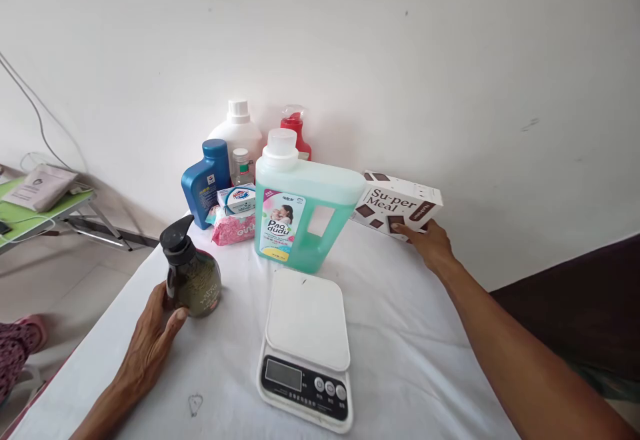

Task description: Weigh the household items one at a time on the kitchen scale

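While both arms reach out over it, the tabletop shows as a white cloth-covered surface pushed near a plain white wall. Left hand: grip wrapped around the base of a dark pump bottle, upright near the left edge. Right hand: grip holding the lower edge of a Su-per Meal box, at the back right, just beside the wall, box tilted. Kitchen scale sits front centre, platform bare, between the two arms. Behind it a green Paodudu detergent jug, then a back-left cluster: blue bottle, white jug, red spray bottle, small clear bottle, soap box, pink wipes pack. Bare cloth front left and front right of the scale. Left edge drops to a tiled floor; a low green folding table with cables stands well apart, far left. Dark surface beyond the right edge.
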The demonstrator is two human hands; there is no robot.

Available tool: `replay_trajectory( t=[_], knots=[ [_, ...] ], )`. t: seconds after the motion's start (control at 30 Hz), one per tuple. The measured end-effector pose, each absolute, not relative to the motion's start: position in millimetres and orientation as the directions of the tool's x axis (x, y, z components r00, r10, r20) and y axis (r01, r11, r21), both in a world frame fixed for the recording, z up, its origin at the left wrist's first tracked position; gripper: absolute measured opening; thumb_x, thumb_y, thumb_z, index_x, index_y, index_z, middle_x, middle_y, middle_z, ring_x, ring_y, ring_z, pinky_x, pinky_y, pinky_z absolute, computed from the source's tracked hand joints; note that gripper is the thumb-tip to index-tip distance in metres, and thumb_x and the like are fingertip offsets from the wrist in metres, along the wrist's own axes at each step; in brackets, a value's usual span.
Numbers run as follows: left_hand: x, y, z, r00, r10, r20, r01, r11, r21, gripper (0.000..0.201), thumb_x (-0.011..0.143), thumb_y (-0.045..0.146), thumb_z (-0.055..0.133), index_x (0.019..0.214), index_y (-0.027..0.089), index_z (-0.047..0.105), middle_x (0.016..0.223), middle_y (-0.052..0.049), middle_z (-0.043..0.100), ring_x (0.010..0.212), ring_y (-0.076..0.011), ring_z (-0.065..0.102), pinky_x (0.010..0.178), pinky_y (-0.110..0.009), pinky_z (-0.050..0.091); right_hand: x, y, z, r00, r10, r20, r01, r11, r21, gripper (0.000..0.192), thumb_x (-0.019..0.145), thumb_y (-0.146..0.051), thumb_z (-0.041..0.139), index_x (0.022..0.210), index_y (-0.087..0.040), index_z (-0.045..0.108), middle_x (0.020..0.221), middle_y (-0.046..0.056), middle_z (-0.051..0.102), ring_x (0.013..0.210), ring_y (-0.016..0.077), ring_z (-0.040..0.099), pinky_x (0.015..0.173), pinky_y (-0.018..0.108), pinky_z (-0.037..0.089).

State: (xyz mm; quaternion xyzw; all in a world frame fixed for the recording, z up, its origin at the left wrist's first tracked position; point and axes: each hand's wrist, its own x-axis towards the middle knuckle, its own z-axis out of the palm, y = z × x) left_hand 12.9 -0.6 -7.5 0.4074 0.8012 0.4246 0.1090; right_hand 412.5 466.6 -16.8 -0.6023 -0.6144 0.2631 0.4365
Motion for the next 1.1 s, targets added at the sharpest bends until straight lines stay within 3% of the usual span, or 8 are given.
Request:
replay_trajectory(
  t=[0.17,0.3,0.4,0.5,0.57,0.73,0.87,1.1],
  knots=[
    [8.7,-1.0,-11.2,-0.649,0.745,0.156,0.557,0.326,0.764,0.067,0.094,0.077,0.046,0.130,0.022,0.059,0.115,-0.009,0.070,0.105,-0.0321,0.067,0.090,-0.046,0.056,398.7,438.6,-3.8,0.300,0.940,0.159,0.521,-0.022,-0.853,0.049,0.057,-0.041,0.092,0.091,-0.025,0.060,0.106,0.014,0.069,0.105,0.0383,0.067,0.092,0.054,0.051],
    [11.7,1.4,-4.1,-0.645,0.750,0.146,0.540,0.312,0.782,0.071,0.090,0.081,0.047,0.126,0.021,0.058,0.117,-0.010,0.069,0.104,-0.0324,0.065,0.094,-0.049,0.055,367.1,374.9,24.2,0.361,0.851,0.382,0.363,0.249,-0.898,0.069,0.064,-0.057,0.089,0.114,-0.021,0.058,0.132,0.016,0.061,0.116,0.0330,0.065,0.101,0.051,0.053],
    [13.4,2.7,1.7,-0.647,0.751,0.129,0.529,0.320,0.786,0.074,0.088,0.084,0.046,0.124,0.021,0.057,0.116,-0.012,0.068,0.105,-0.0338,0.065,0.095,-0.052,0.055,327.4,324.6,46.9,0.046,0.909,0.414,0.104,0.408,-0.907,0.070,0.066,-0.070,0.088,0.112,-0.024,0.062,0.120,0.010,0.068,0.115,0.0290,0.066,0.100,0.048,0.055],
    [14.0,3.6,5.0,-0.654,0.746,0.127,0.523,0.324,0.788,0.074,0.087,0.085,0.046,0.122,0.020,0.057,0.117,-0.013,0.068,0.106,-0.0346,0.065,0.096,-0.053,0.055,286.2,295.6,64.1,-0.263,0.892,0.367,-0.113,0.349,-0.930,0.065,0.068,-0.070,0.089,0.109,-0.025,0.066,0.113,0.007,0.074,0.110,0.0263,0.069,0.099,0.045,0.056],
    [14.2,3.9,5.3,-0.651,0.747,0.137,0.527,0.315,0.789,0.073,0.087,0.084,0.046,0.122,0.020,0.056,0.117,-0.013,0.068,0.106,-0.0345,0.065,0.096,-0.053,0.055,264.0,289.3,70.4,-0.336,0.867,0.369,-0.180,0.325,-0.928,0.054,0.073,-0.068,0.087,0.099,-0.024,0.069,0.096,0.005,0.075,0.094,0.0229,0.070,0.089,0.039,0.057],
    [14.4,2.9,1.4,-0.628,0.763,0.155,0.539,0.283,0.793,0.068,0.091,0.079,0.046,0.124,0.020,0.057,0.113,-0.012,0.068,0.103,-0.0326,0.065,0.094,-0.052,0.055,228.2,293.0,71.5,-0.186,0.924,0.336,-0.229,0.292,-0.929,0.054,0.063,-0.055,0.096,0.055,-0.023,0.054,0.049,-0.007,0.045,0.048,0.0104,0.041,0.049,0.028,0.037],
    [15.5,2.4,0.4,-0.637,0.758,0.140,0.528,0.297,0.796,0.067,0.093,0.079,0.046,0.125,0.022,0.057,0.113,-0.011,0.067,0.101,-0.0318,0.064,0.093,-0.052,0.055,216.0,293.8,70.8,-0.094,0.937,0.336,-0.294,0.296,-0.909,0.062,0.057,-0.044,0.098,0.048,-0.024,0.040,0.047,-0.010,0.034,0.045,0.0067,0.030,0.043,0.026,0.026],
    [17.3,4.1,6.0,-0.625,0.766,0.150,0.557,0.303,0.773,0.070,0.092,0.082,0.042,0.123,0.021,0.058,0.104,-0.009,0.065,0.092,-0.0296,0.062,0.086,-0.049,0.055,231.5,289.9,83.3,0.001,0.914,0.407,-0.176,0.401,-0.899,0.061,0.054,-0.040,0.097,0.048,-0.025,0.038,0.049,-0.009,0.034,0.047,0.0077,0.032,0.041,0.027,0.029]
  ],
)
